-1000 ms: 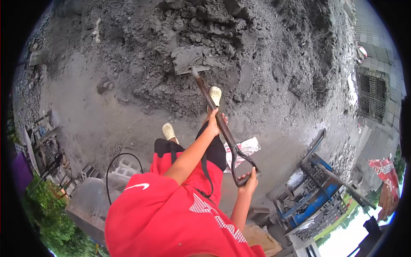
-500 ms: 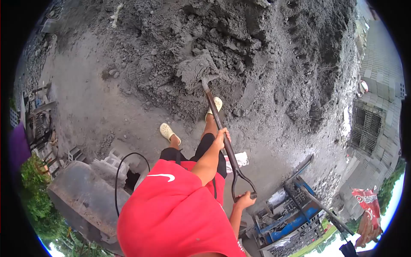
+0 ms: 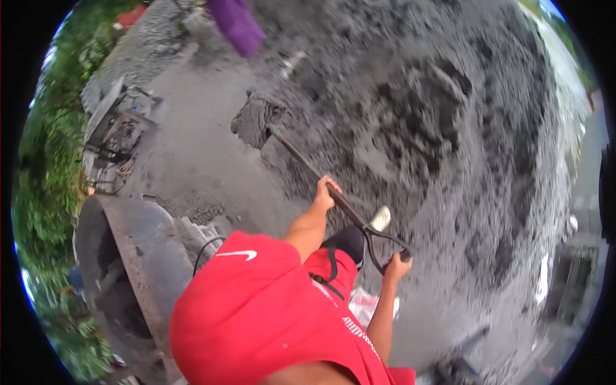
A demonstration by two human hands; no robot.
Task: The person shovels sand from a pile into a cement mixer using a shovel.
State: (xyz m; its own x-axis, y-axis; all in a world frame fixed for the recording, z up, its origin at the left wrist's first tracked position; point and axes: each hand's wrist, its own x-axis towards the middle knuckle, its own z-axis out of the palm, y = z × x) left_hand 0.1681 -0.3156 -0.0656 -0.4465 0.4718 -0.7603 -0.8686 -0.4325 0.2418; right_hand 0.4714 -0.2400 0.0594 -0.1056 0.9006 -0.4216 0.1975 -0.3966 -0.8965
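Observation:
A long-shafted shovel point(image 3: 296, 154) reaches away from me toward the upper left. Its blade is hidden under a heaped load of damp grey sand-like material point(image 3: 255, 122). My left hand point(image 3: 328, 192) is wrapped round the middle of the shaft. At the near end, my right hand point(image 3: 398, 265) is closed on the crossbar of the D-shaped handle. Beyond and to the right of the shovel lies a large heap of the same grey material point(image 3: 423, 115), somewhat blurred. One pale clog point(image 3: 381, 219) shows beside the shaft, at the foot of the heap.
A rusty metal drum point(image 3: 144, 256) with a wide mouth stands at left, grey material inside it. Near its side are concrete blocks point(image 3: 196, 234). Scrap pieces point(image 3: 122, 128) lie farther off. A purple cloth-like shape point(image 3: 236, 25) hangs at the top. A printed sack point(image 3: 364, 307) lies behind my legs.
The loaded shovel has lifted from the heap and swung left, with both hands still on it. My view has turned left, bringing the drum's mouth into sight.

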